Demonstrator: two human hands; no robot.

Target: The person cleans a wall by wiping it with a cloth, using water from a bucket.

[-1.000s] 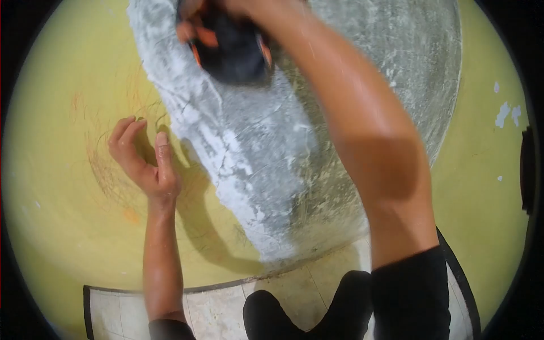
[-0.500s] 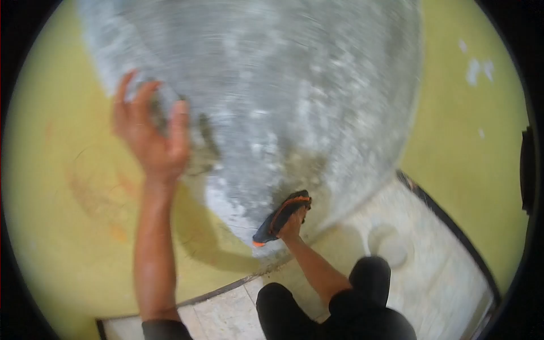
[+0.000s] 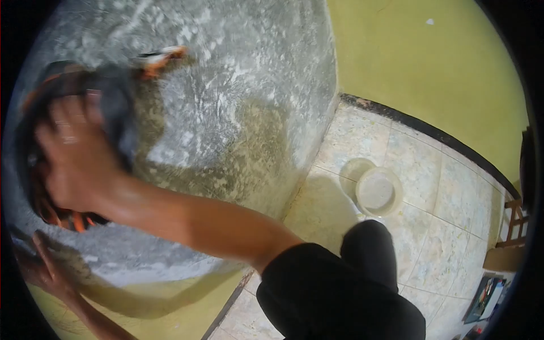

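My right hand (image 3: 82, 156) presses a dark cloth (image 3: 119, 102) with orange edging against the grey, mottled patch (image 3: 215, 113) of the wall, at the left of the head view. The cloth is bunched beneath the fingers and blurred by motion, and a loose orange-and-white corner trails to its right. Low at the left edge, my left hand (image 3: 48, 269) has its thumb apart from the other fingers and holds nothing visible. It is close to the wall, near the patch's lower border, and its fingertips run into the dark rim of the view.
A pale round tub (image 3: 398, 184) stands on the tiled floor (image 3: 419, 175) beside my knee (image 3: 371, 243). Yellow-green wall (image 3: 419, 62) borders the patch, with a dark skirting strip (image 3: 425, 124) along its foot. At the far right are a wooden piece of furniture (image 3: 514, 224) and a dark-framed flat object (image 3: 486, 297).
My right hand has swept the cloth from the patch's low corner far left along the wall. The view has turned right, and my left hand now appears at the lower left edge.
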